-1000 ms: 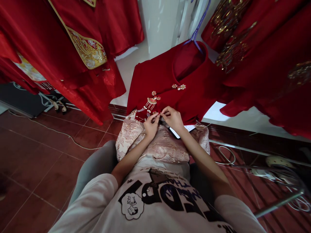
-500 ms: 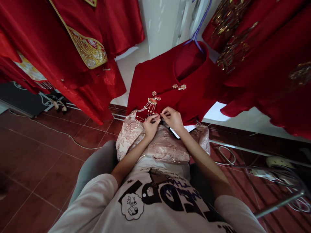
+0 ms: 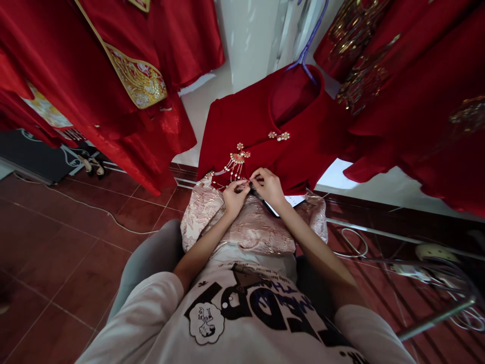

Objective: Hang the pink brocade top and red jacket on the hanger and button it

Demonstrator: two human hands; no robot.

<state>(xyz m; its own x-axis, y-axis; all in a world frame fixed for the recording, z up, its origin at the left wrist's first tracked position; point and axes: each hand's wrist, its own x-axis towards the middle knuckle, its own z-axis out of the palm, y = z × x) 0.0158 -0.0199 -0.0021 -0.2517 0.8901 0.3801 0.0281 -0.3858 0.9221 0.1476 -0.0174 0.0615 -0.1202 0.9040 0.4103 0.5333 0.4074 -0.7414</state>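
Note:
Over my lap lies a pink brocade cloth (image 3: 261,230), with the lower part of a red velvet garment (image 3: 235,119) resting against it. My left hand (image 3: 235,196) and my right hand (image 3: 267,186) meet fingertip to fingertip at the garment's lower edge. Both are closed in a pinch; whatever sits between the fingers is too small to make out. Just above them hangs a fan-shaped beaded brooch (image 3: 237,158) with pearl strands. Flower-shaped ornaments (image 3: 279,136) are fixed below the collar. A phone (image 3: 291,201) with a lit screen shows partly behind my right wrist.
A purple hanger (image 3: 308,48) holds the red garment by its neck. Other red garments with gold embroidery hang at left (image 3: 140,81) and right (image 3: 401,106). A metal rack (image 3: 435,318) and cables stand at lower right. A thin cord (image 3: 109,215) crosses the tiled floor.
Both hands stay pinched together in nearly the same spot. The right hand's fingers have shifted very slightly; the garment and brooch have not visibly moved.

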